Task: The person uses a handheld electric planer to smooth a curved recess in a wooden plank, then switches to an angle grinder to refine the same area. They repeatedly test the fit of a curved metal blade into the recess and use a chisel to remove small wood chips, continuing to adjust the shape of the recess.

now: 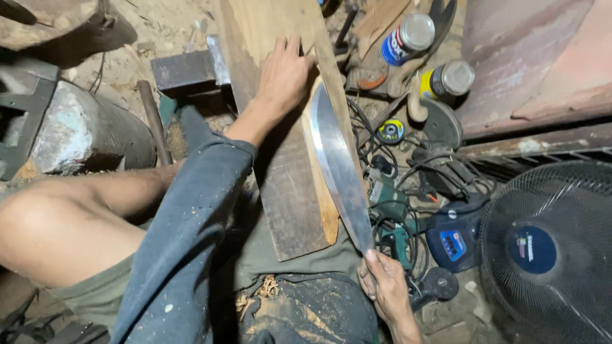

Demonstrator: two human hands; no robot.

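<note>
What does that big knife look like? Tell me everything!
The big knife has a long, curved, shiny grey metal blade, widest in the middle, tapering to a point. The right hand grips its lower end, hiding any handle. Its blade lies along the wooden plank, which the left hand presses down.

Two bare hands (284, 73) (382, 283), one long curved steel blade (338, 165), two wooden planks (280, 127) (322, 191), two metal-lidded cans (408, 38) (446, 79), one black electric fan (548, 251), perhaps two green power tools (389, 204) among tangled cables.

Silvery grey blade (338, 167), brown plank (280, 127), dark blue sleeve (185, 236), black fan (549, 251).
</note>
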